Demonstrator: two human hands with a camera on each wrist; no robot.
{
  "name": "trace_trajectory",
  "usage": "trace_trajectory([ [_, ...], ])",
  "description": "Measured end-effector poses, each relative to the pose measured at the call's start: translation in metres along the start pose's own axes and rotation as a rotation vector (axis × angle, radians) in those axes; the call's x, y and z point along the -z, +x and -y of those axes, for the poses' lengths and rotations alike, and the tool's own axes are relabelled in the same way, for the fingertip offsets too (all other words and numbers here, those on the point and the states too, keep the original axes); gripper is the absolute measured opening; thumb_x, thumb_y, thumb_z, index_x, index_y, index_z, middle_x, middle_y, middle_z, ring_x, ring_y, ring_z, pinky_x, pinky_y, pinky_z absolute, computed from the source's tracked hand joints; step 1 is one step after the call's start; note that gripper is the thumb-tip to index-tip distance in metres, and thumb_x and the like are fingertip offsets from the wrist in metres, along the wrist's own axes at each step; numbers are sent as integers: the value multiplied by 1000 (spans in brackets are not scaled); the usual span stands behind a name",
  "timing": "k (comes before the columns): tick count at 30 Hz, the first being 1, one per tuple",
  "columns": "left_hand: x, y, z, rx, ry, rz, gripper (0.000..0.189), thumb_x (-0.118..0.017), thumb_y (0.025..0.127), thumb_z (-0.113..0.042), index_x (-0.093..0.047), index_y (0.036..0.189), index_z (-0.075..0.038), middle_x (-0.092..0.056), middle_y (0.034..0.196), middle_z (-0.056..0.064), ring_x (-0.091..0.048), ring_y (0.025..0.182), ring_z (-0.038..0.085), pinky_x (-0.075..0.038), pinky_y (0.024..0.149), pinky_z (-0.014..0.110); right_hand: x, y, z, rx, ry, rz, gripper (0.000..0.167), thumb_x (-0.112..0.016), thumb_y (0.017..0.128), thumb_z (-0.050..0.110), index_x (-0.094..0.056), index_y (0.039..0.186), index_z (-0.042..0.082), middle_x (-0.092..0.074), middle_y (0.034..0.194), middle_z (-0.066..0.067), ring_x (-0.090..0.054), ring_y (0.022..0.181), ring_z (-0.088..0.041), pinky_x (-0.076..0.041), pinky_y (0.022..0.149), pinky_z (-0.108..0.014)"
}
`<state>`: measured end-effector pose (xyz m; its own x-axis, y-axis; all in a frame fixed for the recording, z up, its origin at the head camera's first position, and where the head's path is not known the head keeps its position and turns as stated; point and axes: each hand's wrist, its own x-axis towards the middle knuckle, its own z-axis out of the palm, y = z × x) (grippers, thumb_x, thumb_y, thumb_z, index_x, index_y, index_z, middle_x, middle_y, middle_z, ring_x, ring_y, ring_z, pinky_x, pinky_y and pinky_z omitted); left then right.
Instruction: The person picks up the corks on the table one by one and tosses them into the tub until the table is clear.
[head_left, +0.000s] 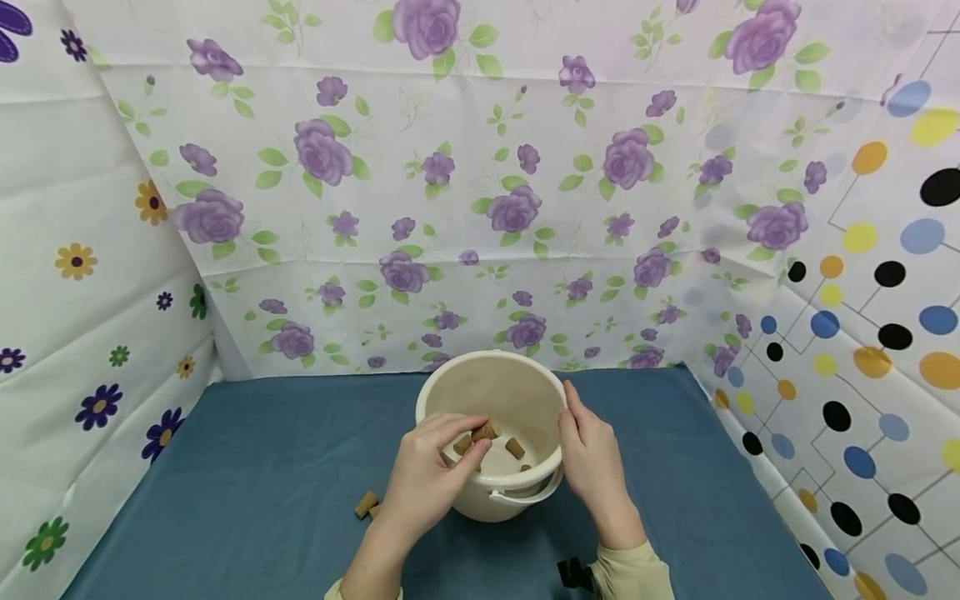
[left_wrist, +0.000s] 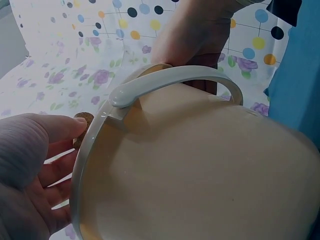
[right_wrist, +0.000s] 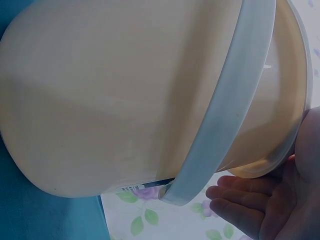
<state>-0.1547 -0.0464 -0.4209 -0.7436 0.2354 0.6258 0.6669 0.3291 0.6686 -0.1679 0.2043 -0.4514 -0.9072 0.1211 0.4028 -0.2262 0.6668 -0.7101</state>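
A cream bucket [head_left: 486,504] stands upright in front of me. Over its near-left rim reaches my left hand [head_left: 431,471], pinching a brown cork [head_left: 487,430] between thumb and fingers. The same cork [left_wrist: 84,129] shows beside the rim in the left wrist view. Several loose corks, one of them a cork [head_left: 514,448] near the middle, lie on the bucket's floor. At the right side of the rim, my right hand [head_left: 594,454] holds the bucket, its thumb at the edge and its fingers along the outside.
Two more corks [head_left: 367,504] lie on the blue tablecloth [head_left: 285,467] left of the bucket, partly behind my left wrist. The bucket's handle [head_left: 528,498] hangs down on the near side. Flowered and dotted sheets [head_left: 465,208] wall the table at the back and sides.
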Motion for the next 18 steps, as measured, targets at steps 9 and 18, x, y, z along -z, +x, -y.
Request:
trace_trajectory([
  [9, -1, 0, 2, -11, 10, -1, 29, -87, 93, -12, -83, 121, -13, -78, 114, -7, -71, 107, 14, -57, 67, 29, 0, -1, 0, 2, -1, 8, 50, -42, 117, 27, -45, 163, 7, -55, 156, -20, -59, 136, -39, -56, 97, -57],
  [18, 0, 1, 3, -38, 20, -9, 30, -87, 93, -15, -82, 122, -18, -76, 117, -9, -70, 112, 13, -60, 88, 40, 0, 0, 0, -10, -4, 10, 50, -42, 117, 27, -44, 163, 7, -53, 157, -18, -58, 138, -38, -55, 93, -54],
])
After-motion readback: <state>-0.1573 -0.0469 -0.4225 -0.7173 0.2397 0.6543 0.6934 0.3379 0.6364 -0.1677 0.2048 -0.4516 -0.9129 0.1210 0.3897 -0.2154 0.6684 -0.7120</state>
